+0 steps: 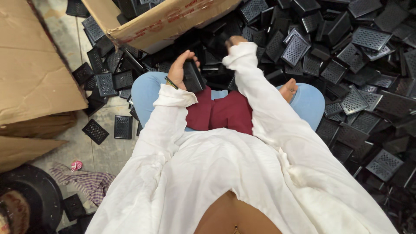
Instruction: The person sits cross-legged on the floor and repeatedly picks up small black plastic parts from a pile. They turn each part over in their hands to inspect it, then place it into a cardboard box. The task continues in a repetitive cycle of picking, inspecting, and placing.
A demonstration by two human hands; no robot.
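I sit cross-legged on the floor in a white top and pale blue trousers. My left hand (180,69) grips a small stack of black perforated plastic covers (193,77) just above my left knee. My right hand (234,41) reaches forward into the big heap of black perforated covers (329,56); only its fingertips show past the white sleeve, blurred, and I cannot tell what they hold. A dark red cloth (223,112) lies in my lap.
An open cardboard box (160,21) sits at the top, tilted over the heap. Flattened cardboard (34,73) lies on the left. Loose covers (122,126) dot the tiled floor. A checked rag (89,182) and a round black tub (39,199) lie at bottom left.
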